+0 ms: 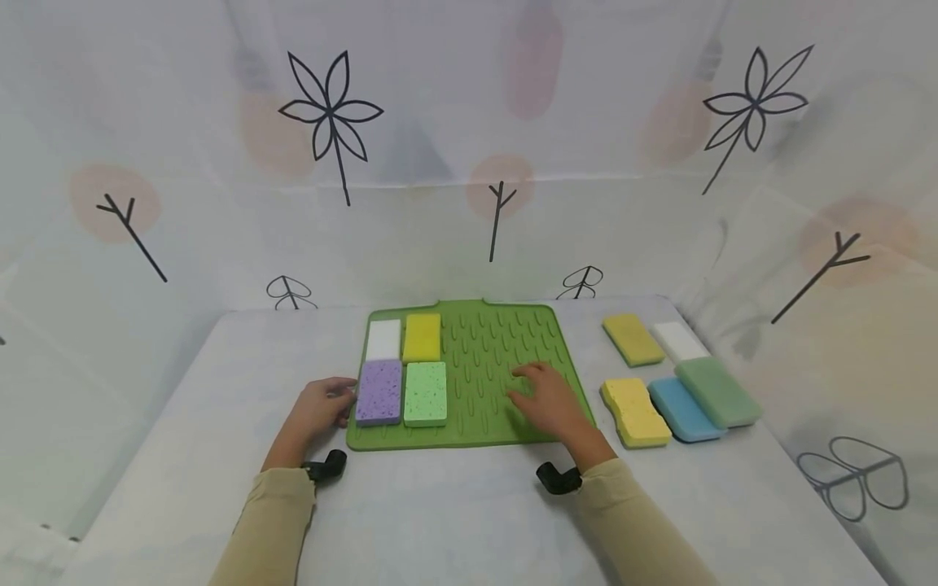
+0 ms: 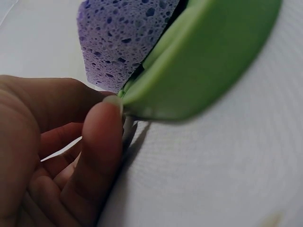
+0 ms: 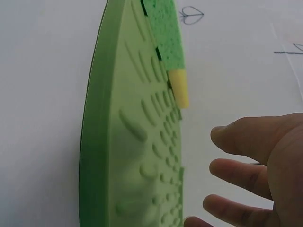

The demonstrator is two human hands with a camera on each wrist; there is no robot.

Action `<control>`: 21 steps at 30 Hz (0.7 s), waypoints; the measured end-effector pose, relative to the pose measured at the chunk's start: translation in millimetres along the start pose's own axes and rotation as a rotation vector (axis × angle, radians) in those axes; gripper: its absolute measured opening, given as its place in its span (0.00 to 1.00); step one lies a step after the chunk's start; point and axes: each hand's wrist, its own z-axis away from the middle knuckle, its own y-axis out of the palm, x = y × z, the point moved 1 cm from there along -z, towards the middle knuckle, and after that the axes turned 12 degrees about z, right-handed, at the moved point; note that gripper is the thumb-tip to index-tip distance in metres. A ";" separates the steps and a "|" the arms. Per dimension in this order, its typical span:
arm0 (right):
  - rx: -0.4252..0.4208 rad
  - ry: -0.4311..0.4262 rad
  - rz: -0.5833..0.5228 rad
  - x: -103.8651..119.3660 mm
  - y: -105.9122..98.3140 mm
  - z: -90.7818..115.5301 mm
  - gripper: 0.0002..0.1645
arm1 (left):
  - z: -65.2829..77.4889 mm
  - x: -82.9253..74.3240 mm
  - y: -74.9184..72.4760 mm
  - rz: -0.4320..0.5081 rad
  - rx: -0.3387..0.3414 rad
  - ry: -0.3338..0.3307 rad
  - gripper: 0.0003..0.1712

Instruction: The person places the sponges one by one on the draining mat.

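Observation:
A green ridged silicone mat (image 1: 476, 439) lies on the table, with a purple sponge (image 1: 379, 393), a light green sponge (image 1: 426, 395), a white sponge (image 1: 384, 340) and a yellow sponge (image 1: 422, 338) in two rows on its left half. At the mat's left edge, beside the purple sponge, my left hand (image 1: 324, 405) pinches the rim between thumb (image 2: 102, 137) and forefinger. My right hand (image 1: 550, 399) hovers over the mat's right part, fingers spread and holding nothing. In the right wrist view its fingers (image 3: 239, 175) stand apart above the ridges.
Right of the mat lie more sponges: a yellow one (image 1: 633, 339), a white one (image 1: 680, 341), a wavy yellow one (image 1: 635, 413), a blue one (image 1: 685, 408) and a green one (image 1: 718, 392) overlapping the blue. A patterned white cloth (image 1: 440, 228) hangs behind the table.

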 end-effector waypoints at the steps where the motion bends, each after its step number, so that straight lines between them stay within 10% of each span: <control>1: 0.002 0.004 0.010 -2.9 -1.4 0.7 0.26 | -0.1 0.4 0.0 -0.002 0.001 0.002 0.27; 21: -0.054 0.070 0.216 -62.3 -26.9 18.3 0.26 | 1.2 0.7 0.1 0.007 0.003 -0.007 0.27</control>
